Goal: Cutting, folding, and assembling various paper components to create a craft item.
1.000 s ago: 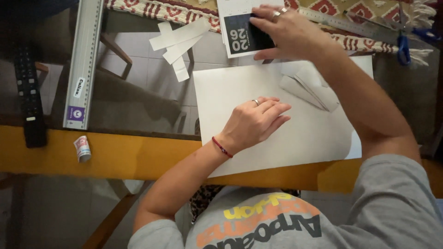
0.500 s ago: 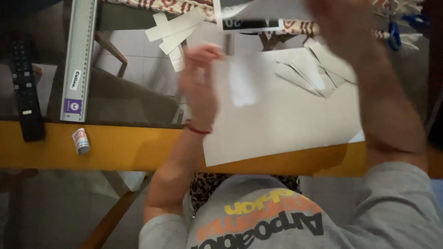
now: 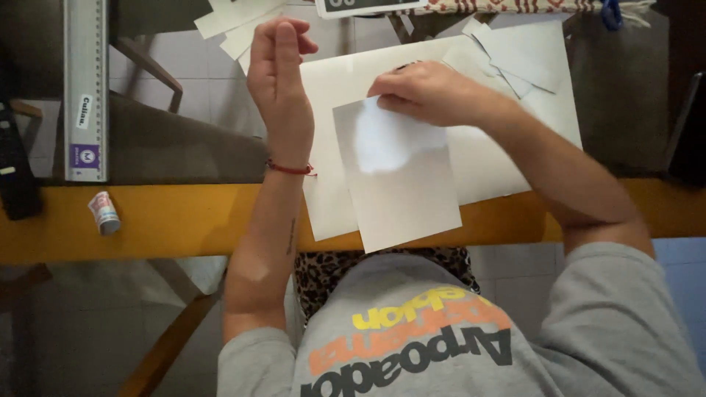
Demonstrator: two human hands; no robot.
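Observation:
My right hand (image 3: pixel 430 92) pinches the top edge of a small white sheet (image 3: pixel 401 184). That sheet lies on a larger white sheet (image 3: pixel 327 88) and hangs over the table's near edge. My left hand (image 3: pixel 279 77), with a red string bracelet at the wrist, is raised on edge just left of the small sheet. It holds nothing, and its fingers are loosely curled.
The glass table has a yellow wooden front edge (image 3: pixel 162 220). On the left are a long metal ruler (image 3: pixel 84 88), a black remote (image 3: pixel 15 173) and a small tube (image 3: pixel 104 213). Paper strips (image 3: pixel 235 18), a printed card (image 3: pixel 368 6), folded paper pieces (image 3: pixel 522 55) and blue scissors (image 3: pixel 610 13) lie at the back.
My right hand came back from the printed card and now holds a small white sheet over the large one. My left hand lifted off the large sheet.

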